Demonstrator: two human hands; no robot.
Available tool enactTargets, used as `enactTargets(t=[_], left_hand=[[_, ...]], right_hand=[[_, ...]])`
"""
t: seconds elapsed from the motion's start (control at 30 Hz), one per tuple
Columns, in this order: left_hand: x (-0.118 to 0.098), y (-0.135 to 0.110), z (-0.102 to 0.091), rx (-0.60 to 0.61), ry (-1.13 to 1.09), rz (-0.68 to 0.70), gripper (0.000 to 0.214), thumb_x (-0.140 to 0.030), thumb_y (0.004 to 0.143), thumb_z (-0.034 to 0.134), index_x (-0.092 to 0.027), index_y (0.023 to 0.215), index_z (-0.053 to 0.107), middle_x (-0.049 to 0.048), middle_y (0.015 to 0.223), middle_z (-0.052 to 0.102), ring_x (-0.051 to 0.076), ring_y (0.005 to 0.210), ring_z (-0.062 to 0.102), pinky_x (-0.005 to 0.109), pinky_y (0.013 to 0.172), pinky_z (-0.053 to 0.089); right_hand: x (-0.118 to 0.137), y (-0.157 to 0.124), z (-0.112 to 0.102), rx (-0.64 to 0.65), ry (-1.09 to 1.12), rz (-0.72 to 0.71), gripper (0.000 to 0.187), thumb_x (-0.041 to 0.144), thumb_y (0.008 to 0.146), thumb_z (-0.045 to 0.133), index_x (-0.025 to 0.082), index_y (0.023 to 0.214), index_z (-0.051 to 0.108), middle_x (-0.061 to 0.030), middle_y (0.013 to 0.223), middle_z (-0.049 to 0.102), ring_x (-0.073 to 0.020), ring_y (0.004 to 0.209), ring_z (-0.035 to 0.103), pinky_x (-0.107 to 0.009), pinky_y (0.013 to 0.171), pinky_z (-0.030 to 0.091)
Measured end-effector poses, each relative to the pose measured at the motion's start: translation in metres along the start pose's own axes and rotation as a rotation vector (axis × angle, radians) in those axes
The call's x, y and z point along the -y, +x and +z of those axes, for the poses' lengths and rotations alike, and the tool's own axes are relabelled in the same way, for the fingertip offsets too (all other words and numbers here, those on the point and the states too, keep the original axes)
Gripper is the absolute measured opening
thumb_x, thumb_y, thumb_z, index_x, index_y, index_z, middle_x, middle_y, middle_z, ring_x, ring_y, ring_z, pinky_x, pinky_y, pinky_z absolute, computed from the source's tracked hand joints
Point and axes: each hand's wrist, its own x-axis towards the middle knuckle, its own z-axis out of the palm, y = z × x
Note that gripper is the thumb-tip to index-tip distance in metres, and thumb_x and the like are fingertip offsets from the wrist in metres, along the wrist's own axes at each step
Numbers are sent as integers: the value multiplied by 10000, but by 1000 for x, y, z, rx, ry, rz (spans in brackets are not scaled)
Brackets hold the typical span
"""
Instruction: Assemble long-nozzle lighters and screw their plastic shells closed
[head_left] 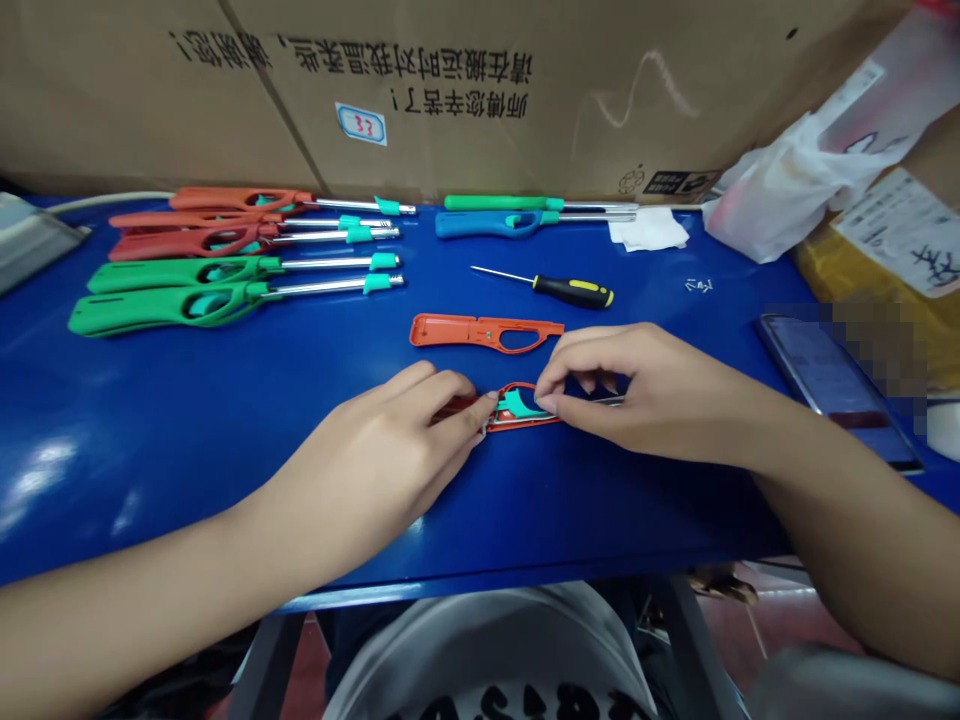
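Between my hands lies an opened orange lighter half [525, 422], with a teal trigger [519, 404] seated in it. My left hand [409, 435] has its fingers closed on the handle end, which it mostly covers. Thumb and index finger of my right hand [615, 385] pinch at the front end beside the trigger; the exact part between those fingertips is hidden. A thin metal rod shows under the right fingers. Just beyond, the matching orange shell half [480, 333] rests with its inner side up. A black and yellow screwdriver [574, 290] lies farther back.
Several red and green long-nosed lighters [172, 300] lie at the back left. A blue lighter [487, 224] and a green one lie near the cardboard box [450, 150]. Small screws [698, 286], white tissue [649, 229] and a phone [832, 385] are on the right.
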Motion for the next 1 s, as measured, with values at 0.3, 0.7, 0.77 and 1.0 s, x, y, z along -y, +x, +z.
enactTargets(t=[0.3, 0.7, 0.77, 1.0], left_hand=[[2, -1, 2, 11, -15, 19, 320, -226, 1079, 512, -116, 1282, 734, 124, 1027, 697, 268, 884, 643, 418, 724, 580], [0, 0, -2, 16, -90, -17, 306, -207, 1071, 521, -140, 1290, 724, 115, 1052, 697, 263, 917, 640, 403, 753, 565], [-1, 0, -2, 15, -142, -51, 311, -207, 1061, 543, -150, 1323, 700, 111, 1103, 702, 269, 985, 650, 403, 806, 568], [1, 3, -3, 81, -403, -251, 347, -311, 1003, 646, -183, 1323, 680, 81, 1182, 708, 263, 1125, 661, 396, 933, 565]], right_hand=[[-4, -3, 4, 128, -385, -354, 261, 193, 1047, 523, 149, 920, 746, -87, 922, 707, -234, 914, 644, -380, 833, 480], [-4, -2, 2, 56, -94, -53, 99, 281, 961, 699, 220, 1028, 738, -16, 999, 705, -162, 858, 634, -295, 758, 461], [-6, 0, 2, 29, -75, 46, 258, 366, 910, 758, 230, 1124, 707, -14, 1019, 693, -160, 832, 606, -291, 725, 453], [-4, 4, 10, 67, -35, 76, 171, 375, 922, 735, 231, 1007, 705, -3, 983, 692, -162, 852, 575, -303, 777, 436]])
